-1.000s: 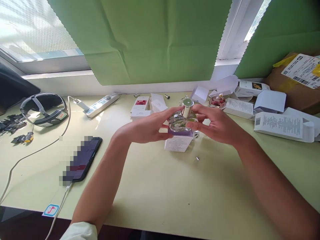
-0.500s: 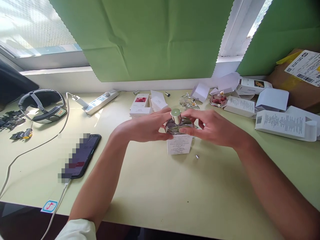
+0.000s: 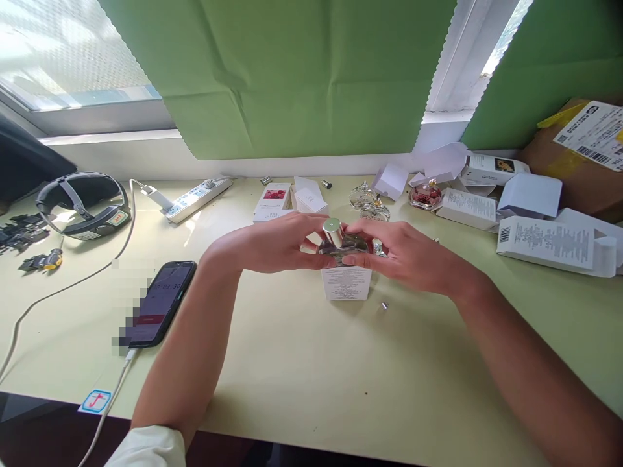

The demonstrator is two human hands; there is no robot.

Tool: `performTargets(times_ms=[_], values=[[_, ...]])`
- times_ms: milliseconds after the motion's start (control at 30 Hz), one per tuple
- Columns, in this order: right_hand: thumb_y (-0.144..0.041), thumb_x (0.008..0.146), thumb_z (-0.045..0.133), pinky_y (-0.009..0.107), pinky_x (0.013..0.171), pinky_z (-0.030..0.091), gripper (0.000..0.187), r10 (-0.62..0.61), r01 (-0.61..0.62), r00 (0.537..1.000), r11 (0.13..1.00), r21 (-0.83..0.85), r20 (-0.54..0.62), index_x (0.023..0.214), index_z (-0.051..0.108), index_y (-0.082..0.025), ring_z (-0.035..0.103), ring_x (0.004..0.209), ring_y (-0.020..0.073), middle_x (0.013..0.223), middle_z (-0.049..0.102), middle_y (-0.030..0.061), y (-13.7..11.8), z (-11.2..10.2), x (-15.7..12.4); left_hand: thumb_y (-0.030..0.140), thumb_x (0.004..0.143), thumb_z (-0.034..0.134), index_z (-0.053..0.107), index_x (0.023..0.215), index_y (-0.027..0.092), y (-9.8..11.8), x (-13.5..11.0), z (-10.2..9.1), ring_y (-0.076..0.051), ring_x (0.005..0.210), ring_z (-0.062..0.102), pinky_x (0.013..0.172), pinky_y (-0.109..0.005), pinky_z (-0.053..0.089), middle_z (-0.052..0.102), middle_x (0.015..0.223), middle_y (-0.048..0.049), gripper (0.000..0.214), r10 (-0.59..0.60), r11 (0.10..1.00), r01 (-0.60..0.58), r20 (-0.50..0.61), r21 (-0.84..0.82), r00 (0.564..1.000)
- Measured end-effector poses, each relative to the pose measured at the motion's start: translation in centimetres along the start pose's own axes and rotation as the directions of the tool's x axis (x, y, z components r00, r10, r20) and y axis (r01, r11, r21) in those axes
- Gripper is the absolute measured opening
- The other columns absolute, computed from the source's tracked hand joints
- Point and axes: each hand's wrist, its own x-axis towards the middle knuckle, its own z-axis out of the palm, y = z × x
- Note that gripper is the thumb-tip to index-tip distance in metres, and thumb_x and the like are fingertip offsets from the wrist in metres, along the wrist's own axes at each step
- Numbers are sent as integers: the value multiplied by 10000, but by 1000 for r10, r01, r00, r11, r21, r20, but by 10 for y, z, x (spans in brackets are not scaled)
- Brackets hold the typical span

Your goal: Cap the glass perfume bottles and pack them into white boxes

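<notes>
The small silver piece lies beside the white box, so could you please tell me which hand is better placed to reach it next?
Probably the right hand: the small silver piece lies on its side of the white box, while the left hand is farther off. Both hands hold the bottle, though.

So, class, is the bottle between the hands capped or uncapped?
Capped: the silver cap stands on top of the bottle, which the left hand and right hand hold. How firmly the cap sits, I cannot tell.
</notes>
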Motion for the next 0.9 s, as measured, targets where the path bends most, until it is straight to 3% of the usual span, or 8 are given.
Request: performTargets(times_ms=[167, 367, 567, 733, 900], values=[[-565, 940, 526, 329, 748, 438, 419, -41, 41, 999, 999, -1, -21, 1215, 633, -267, 595, 817, 196, 1028, 697, 41, -1, 0, 1, 353, 910, 609, 639, 1152, 217, 2, 0, 0, -150, 981, 681, 881, -280, 575, 712, 1067, -30, 279, 31, 997, -32, -15, -75, 999], [-482, 931, 584, 311, 739, 425, 284, -65, 64, 997, 998, -20, -29, 1025, 655, -224, 560, 803, 178, 953, 634, 35, -5, -1, 0, 343, 894, 643, 624, 1257, 244, 6, -1, 1, -151, 957, 688, 854, -276, 587, 728, 1096, -24, 377, 55, 998, -58, -57, -35, 997], [-416, 947, 572, 307, 727, 406, 220, -42, 40, 999, 995, -88, -22, 1029, 641, -224, 579, 834, 175, 1007, 636, 28, -14, -3, -4, 384, 906, 625, 684, 1164, 246, 14, -5, 0, -155, 940, 692, 838, -268, 575, 735, 1079, -18, 298, 67, 997, -63, -80, 54, 995], [-415, 909, 636, 301, 736, 411, 210, -10, 9, 1000, 995, -97, -1, 1010, 648, -231, 592, 859, 177, 987, 653, 9, -19, -3, -6, 386, 889, 650, 632, 1272, 272, 16, -9, -2, -161, 964, 688, 819, -254, 560, 733, 1101, -19, 401, 68, 994, -60, -82, 97, 994], [-410, 896, 657, 301, 710, 408, 234, 15, -7, 999, 989, -150, 50, 1065, 693, -253, 604, 912, 188, 1007, 668, 6, -19, -2, -5, 345, 890, 645, 646, 1247, 271, 17, -9, 0, -154, 930, 692, 780, -245, 528, 738, 1083, -5, 365, 59, 983, -46, -68, 180, 996]])
